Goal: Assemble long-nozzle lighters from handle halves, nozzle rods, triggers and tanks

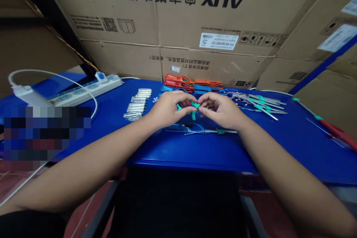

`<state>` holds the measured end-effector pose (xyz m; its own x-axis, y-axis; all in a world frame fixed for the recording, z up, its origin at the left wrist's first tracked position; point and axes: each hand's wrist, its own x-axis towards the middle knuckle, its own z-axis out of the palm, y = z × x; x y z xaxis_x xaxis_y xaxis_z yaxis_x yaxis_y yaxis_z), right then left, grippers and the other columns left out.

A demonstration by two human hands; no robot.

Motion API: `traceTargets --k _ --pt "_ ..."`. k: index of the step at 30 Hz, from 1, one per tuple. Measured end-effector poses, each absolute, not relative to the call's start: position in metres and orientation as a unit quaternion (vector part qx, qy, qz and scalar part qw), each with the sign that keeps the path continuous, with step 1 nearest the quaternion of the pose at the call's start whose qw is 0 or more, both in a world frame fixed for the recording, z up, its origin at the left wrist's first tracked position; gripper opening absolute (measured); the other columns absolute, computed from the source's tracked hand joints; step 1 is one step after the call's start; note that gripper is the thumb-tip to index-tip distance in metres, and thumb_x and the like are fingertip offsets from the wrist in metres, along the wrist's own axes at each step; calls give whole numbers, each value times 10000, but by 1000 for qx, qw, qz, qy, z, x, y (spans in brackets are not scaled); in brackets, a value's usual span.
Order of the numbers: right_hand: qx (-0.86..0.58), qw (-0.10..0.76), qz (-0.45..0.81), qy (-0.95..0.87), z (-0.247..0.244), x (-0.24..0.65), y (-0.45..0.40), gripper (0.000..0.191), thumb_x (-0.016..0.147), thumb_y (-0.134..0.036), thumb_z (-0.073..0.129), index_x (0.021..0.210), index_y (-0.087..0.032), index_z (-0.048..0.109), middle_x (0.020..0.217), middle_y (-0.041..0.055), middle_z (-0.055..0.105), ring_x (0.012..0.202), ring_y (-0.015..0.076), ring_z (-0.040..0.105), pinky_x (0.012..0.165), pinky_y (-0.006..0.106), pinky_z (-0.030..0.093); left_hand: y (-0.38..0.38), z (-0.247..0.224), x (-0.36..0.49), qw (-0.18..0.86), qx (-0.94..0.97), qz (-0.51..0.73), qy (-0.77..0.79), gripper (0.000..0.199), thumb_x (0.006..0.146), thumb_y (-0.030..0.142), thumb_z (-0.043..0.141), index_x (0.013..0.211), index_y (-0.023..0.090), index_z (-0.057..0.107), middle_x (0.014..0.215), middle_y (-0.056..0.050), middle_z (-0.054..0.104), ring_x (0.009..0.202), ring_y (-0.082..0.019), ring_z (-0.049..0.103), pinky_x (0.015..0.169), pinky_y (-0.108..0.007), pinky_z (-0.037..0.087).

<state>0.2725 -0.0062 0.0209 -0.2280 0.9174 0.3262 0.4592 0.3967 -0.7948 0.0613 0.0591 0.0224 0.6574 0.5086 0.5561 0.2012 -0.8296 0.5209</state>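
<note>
Above the middle of the blue table, my left hand (173,108) and my right hand (219,109) meet fingertip to fingertip. Both pinch a small piece of green tape (195,105) between thumb and forefinger. More green material shows by the left fingers and hangs just below the pinch. A blue clip (184,128) lies under the hands, with a thin metal rod (227,131) beside it that carries a green tab. Behind the hands are red clips (178,82), an orange clip (208,82) and blue clips, partly hidden by the left hand.
Clear glass tubes (138,105) lie in a stack left of the hands. Metal rods with green tabs (264,105) lie at the right. A white power strip (86,90) and cable are at the left. Cardboard (178,15) stands behind the blue table (178,154).
</note>
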Motion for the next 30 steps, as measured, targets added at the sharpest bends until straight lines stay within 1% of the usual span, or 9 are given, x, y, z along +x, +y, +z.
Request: traceTargets --k 2,5,8,11,16,20,22,25,30 --pt "-467 407 290 -729 22 271 -8 220 840 -275 651 1036 -207 577 761 9 693 690 163 688 652 300 553 60 21 62 280 862 347 242 238 861 397 675 908 166 708 770 -16 683 667 -121 587 645 -246 453" --pt "-465 390 169 -777 23 270 -10 183 837 -264 654 1011 -211 625 827 27 715 699 162 676 682 312 548 64 18 64 352 832 306 300 360 889 484 601 788 148 681 658 -2 628 579 -106 515 545 -231 376" --pt "-442 353 12 -824 23 268 -11 123 845 -292 664 931 -210 695 855 44 727 735 176 663 711 324 529 66 13 65 365 827 287 317 383 893 485 581 738 151 685 648 -6 637 576 -106 517 551 -237 371" --pt "-438 316 -64 -839 24 267 -11 133 885 -261 609 888 -202 728 823 53 735 749 190 663 693 322 508 67 12 65 360 831 276 323 382 897 480 568 739 158 699 662 -17 665 585 -112 542 559 -242 382" --pt "-446 261 -37 -855 27 276 -15 160 904 -253 587 898 -209 740 838 47 747 753 186 664 691 315 494 65 24 56 263 907 181 275 426 920 501 538 703 178 709 598 -6 630 528 -113 514 527 -257 356" --pt "-443 221 12 -869 22 281 -21 148 896 -310 631 819 -215 713 801 39 729 763 186 641 706 319 480 45 34 47 161 967 102 167 253 827 456 702 875 215 760 794 -30 698 696 -153 617 618 -272 429" --pt "-440 205 31 -874 18 280 -25 171 905 -319 626 802 -205 701 791 45 720 761 187 629 710 323 478 28 34 45 85 971 94 202 230 817 420 720 910 213 759 859 -51 697 760 -191 637 635 -292 453" --pt "-441 186 47 -877 14 276 -30 173 917 -284 589 841 -190 712 821 57 719 765 191 626 729 334 479 5 26 45 4 958 103 268 220 871 380 656 923 187 748 890 -76 682 838 -238 647 689 -335 502" --pt "-460 172 62 -869 14 272 -33 147 873 -194 575 851 -183 720 847 56 721 807 192 626 763 327 468 -12 12 48 -10 950 94 299 210 922 309 574 947 173 731 926 -68 674 895 -247 648 777 -376 549"
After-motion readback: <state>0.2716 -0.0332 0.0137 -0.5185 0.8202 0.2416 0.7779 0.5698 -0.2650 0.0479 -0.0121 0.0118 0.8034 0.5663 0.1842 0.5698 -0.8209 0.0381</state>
